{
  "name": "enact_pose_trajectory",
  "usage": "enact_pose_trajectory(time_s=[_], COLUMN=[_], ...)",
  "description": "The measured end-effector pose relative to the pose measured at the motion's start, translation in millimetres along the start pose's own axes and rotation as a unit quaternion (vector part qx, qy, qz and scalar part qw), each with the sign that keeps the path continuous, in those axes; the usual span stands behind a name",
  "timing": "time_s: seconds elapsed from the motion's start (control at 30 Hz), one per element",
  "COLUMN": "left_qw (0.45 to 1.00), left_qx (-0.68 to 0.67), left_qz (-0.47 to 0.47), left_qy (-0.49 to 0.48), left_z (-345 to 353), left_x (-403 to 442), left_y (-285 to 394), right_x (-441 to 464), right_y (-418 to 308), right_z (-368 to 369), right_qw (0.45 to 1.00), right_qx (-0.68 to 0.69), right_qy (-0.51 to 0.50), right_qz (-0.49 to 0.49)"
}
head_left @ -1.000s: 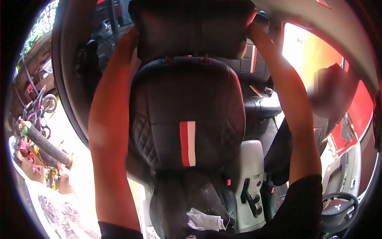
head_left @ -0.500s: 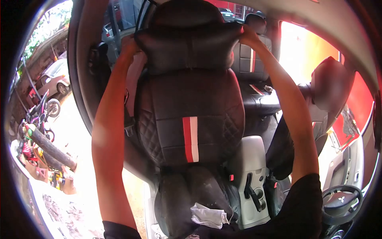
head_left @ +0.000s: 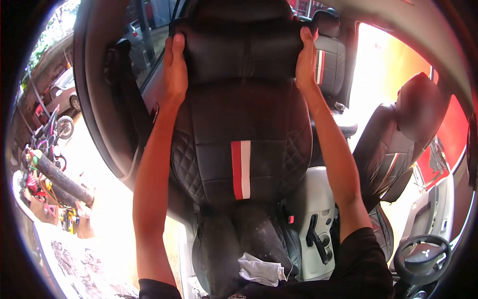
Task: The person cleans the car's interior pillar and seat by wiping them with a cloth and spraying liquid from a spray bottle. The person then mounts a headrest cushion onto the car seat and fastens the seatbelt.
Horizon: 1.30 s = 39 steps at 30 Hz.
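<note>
A black padded neck pillow (head_left: 239, 52) sits across the top of the car seat's backrest, just below the headrest (head_left: 241, 10). My left hand (head_left: 176, 70) holds its left end, thumb side toward me. At the opposite end, my right hand (head_left: 305, 60) grips the pillow, with its farther fingers partly hidden behind the edge. The seat cover (head_left: 264, 119) is black with quilted sides and a red and white stripe (head_left: 241, 169). Below the backrest are my legs in dark trousers, with a crumpled whitish cloth (head_left: 261, 269) near my lap.
A grey centre console (head_left: 318, 189) with a handbrake (head_left: 317, 239) stands on the right. Beyond it are another front seat (head_left: 386, 154) and a steering wheel (head_left: 423, 259). The rear seat (head_left: 331, 60) shows behind. Motorbikes (head_left: 50, 132) are outside at left.
Both hands have come round from the pillow's outer corners to its sides, with my elbows drawn inward. The view has shifted slightly, and the pillow appears a little higher.
</note>
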<state>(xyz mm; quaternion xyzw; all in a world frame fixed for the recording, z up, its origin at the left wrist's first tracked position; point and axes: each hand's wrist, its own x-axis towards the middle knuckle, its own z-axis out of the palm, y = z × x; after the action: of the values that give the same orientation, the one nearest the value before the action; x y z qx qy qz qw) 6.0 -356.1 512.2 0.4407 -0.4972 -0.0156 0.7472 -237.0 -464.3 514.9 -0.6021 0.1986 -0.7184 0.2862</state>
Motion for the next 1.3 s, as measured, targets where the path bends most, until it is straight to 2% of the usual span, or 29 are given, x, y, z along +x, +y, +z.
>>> enact_pose_trajectory(time_s=[0.07, 0.17, 0.2, 0.27, 0.3, 0.37, 0.47, 0.53, 0.63, 0.67, 0.7, 0.77, 0.8, 0.83, 0.87, 0.93, 1.03, 1.07, 1.17, 1.27, 1.3], left_qw=[0.996, 0.998, 0.999, 0.999, 0.998, 0.995, 0.979, 0.970, 0.960, 0.954, 0.939, 0.899, 0.878, 0.852, 0.857, 0.879, 0.906, 0.914, 0.882, 0.859, 0.855], left_qx=[-0.091, -0.040, -0.030, -0.011, -0.002, 0.016, -0.169, -0.079, -0.049, 0.030, 0.107, 0.243, 0.303, 0.363, 0.355, 0.325, 0.288, 0.276, 0.279, 0.269, 0.281], left_qz=[0.010, 0.053, 0.031, -0.014, -0.039, -0.097, 0.056, 0.179, 0.257, 0.292, 0.325, 0.365, 0.369, 0.374, 0.366, 0.349, 0.305, 0.289, 0.370, 0.427, 0.430], left_qy=[-0.013, 0.016, -0.013, -0.044, -0.046, 0.001, 0.102, 0.146, 0.101, 0.061, 0.021, 0.007, 0.028, 0.052, 0.071, 0.029, 0.048, 0.064, 0.089, 0.083, 0.073], left_z=[-0.5, 7.5, 4.5, -2.0, -3.4, -5.4, -12.2, -20.2, -10.6, -4.8, 1.2, 12.6, 24.1, 32.0, 33.7, 25.5, 4.7, -0.3, -11.8, 3.3, 11.0], left_x=[2.8, -25.3, -28.5, -27.7, -28.0, -30.1, -16.8, 0.1, 2.7, -1.1, -6.4, -4.7, 0.9, 5.4, 7.5, -0.2, -9.5, -11.3, -15.1, -11.7, -11.3], left_y=[-32.2, -79.9, -93.3, -102.4, -106.0, -79.2, -55.1, -37.7, 13.7, 25.0, 34.8, 26.9, 7.5, -4.5, -4.1, -0.3, 2.7, 2.9, 11.2, 17.4, 14.7], right_x=[-13.5, -31.7, -43.2, -48.0, -43.6, -38.8, -30.0, -25.5, -17.5, -14.8, -16.7, -23.6, -16.3, -15.5, -13.0, -20.9, -11.7, -20.8, -16.5, -16.2, -19.8], right_y=[16.5, 37.9, 35.7, 27.9, 29.5, 34.4, 25.6, -8.3, -35.6, -40.3, -37.0, -30.6, -13.8, -13.3, -17.9, -25.6, -13.4, -15.9, -30.7, -38.0, -36.0], right_z=[1.5, 7.9, 21.0, 28.8, 20.4, -2.9, -14.2, -9.3, 9.8, 17.0, 25.8, 37.6, 36.4, 35.0, 34.4, 25.6, 6.3, -0.7, -0.4, 23.4, 32.9], right_qw=[1.000, 0.998, 0.997, 0.994, 0.992, 0.991, 0.988, 0.969, 0.895, 0.846, 0.822, 0.766, 0.819, 0.827, 0.833, 0.841, 0.901, 0.891, 0.829, 0.801, 0.797], right_qx=[0.005, 0.051, 0.055, 0.070, 0.081, 0.074, -0.001, -0.090, -0.223, -0.285, -0.341, -0.451, -0.377, -0.368, -0.358, -0.365, -0.206, -0.279, -0.288, -0.315, -0.357], right_qy=[0.005, 0.006, 0.030, 0.013, -0.027, -0.045, 0.038, 0.116, 0.097, 0.091, 0.087, 0.074, 0.051, 0.040, 0.033, 0.009, 0.012, 0.082, 0.088, 0.075, 0.063], right_qz=[-0.009, -0.031, -0.054, -0.085, -0.090, -0.100, -0.147, -0.200, -0.375, -0.441, -0.447, -0.452, -0.429, -0.424, -0.421, -0.400, -0.381, -0.348, -0.472, -0.504, -0.482])
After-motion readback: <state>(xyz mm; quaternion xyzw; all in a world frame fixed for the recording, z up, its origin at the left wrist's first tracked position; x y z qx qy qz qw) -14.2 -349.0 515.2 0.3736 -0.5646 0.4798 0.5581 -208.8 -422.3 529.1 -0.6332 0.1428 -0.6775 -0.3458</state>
